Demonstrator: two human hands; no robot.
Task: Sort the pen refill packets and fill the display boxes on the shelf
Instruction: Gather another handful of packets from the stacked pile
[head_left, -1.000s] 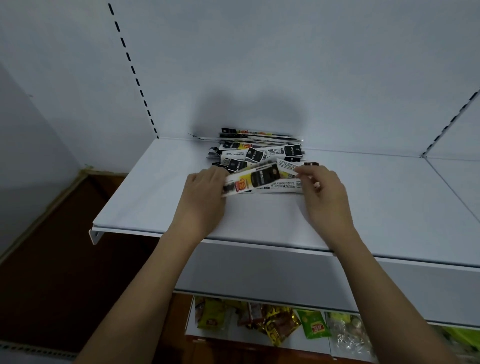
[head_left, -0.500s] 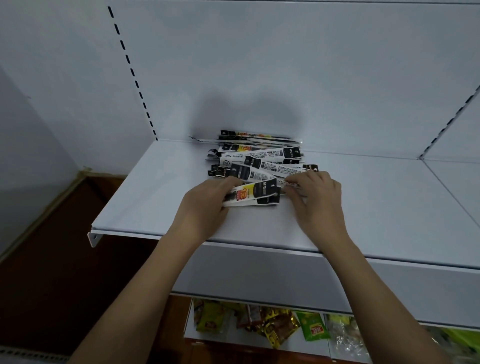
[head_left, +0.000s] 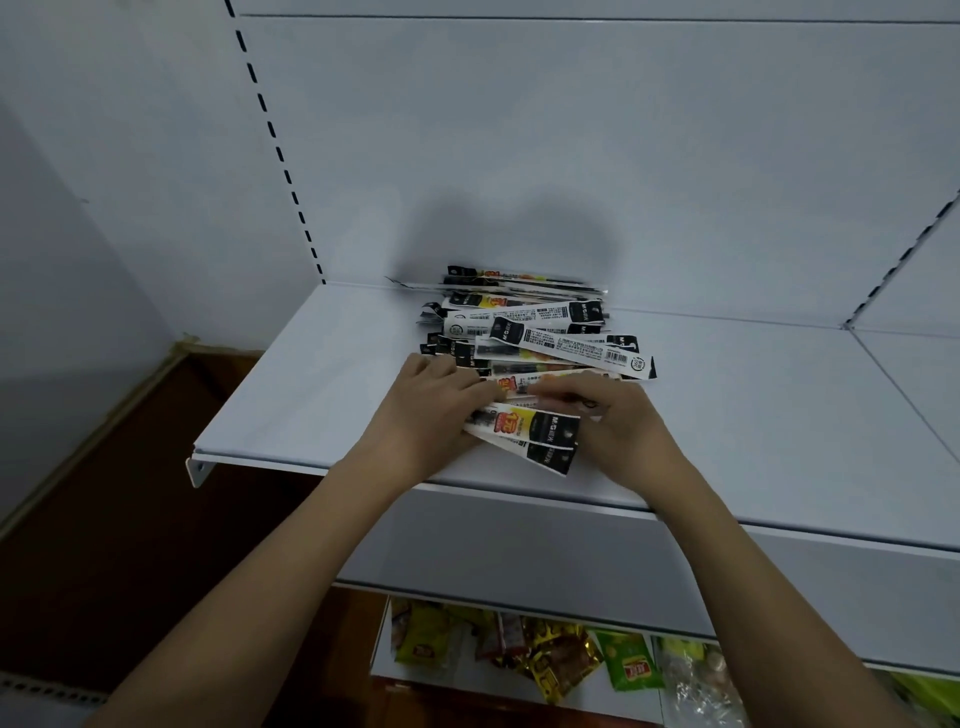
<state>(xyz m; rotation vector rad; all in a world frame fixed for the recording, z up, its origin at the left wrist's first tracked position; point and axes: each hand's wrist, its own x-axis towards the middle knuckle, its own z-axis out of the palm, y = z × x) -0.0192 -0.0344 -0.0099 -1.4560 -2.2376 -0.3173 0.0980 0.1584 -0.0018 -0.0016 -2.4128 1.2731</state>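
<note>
hands (head_left: 524, 415) moved nearer, 2 packets (head_left: 540, 434) fanned between them, shelf (head_left: 291, 395)

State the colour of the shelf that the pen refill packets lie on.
White, seen in the head view: the shelf under the pen refill packets.

Two bare forearms come up from the bottom edge of the frame, one from the lower left and one from the lower right, and they end at the two hands near the middle. The left hand (head_left: 423, 415) and the right hand (head_left: 621, 426) carry no glove. No sleeve shows on either arm; both are uncovered from the frame's edge up to the wrist. On the wrists no watch, band or bracelet can be seen. On the fingers no ring can be made out, but the fingertips are a little blurred.
</note>
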